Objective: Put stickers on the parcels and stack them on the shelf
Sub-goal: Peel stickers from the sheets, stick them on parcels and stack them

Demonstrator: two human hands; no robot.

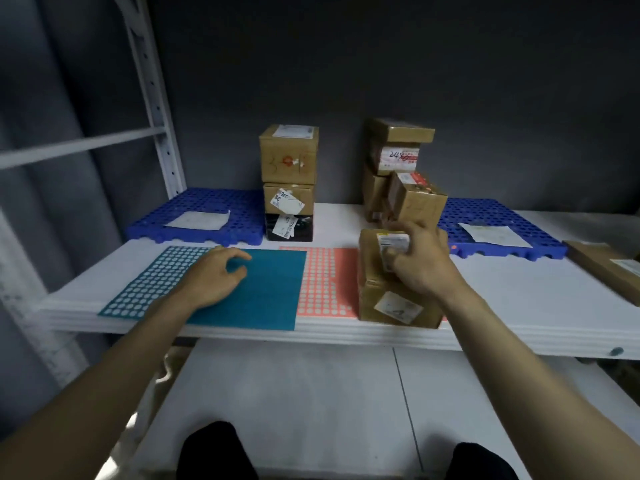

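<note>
parcel (391, 289) under right hand (420, 261); two sticker sheets (263, 292) beside it.

bare shelf strip (339, 220) between left stack (289, 181) and right stack (398, 168) — passable.

I am seeing one view only, from the head camera. It is looking forward and down, close over the white shelf (519, 299), taking in both forearms, the grey wall (381, 64) behind and the floor (294, 393) below.
</note>
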